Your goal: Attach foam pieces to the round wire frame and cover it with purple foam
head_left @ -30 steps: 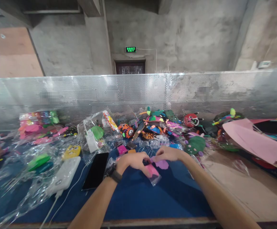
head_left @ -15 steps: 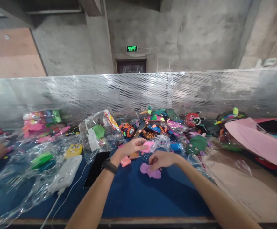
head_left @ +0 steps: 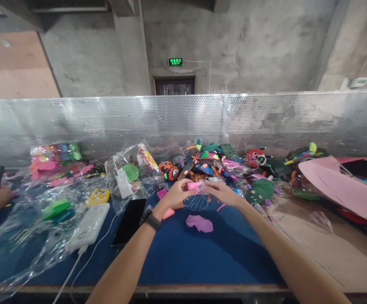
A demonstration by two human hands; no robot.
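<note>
Clear packet (head_left: 201,187), pink lump (head_left: 194,185) inside, left hand (head_left: 179,191) and right hand (head_left: 220,192) both pinching it

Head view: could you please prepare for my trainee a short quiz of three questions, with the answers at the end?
1. True or false: the purple piece lies on the blue surface, apart from the right hand.
2. Fill in: the left hand holds up a small ____ piece.
3. Which wrist of the wearer has the dark band on it?

Key: 1. True. 2. Pink. 3. The left wrist.
</note>
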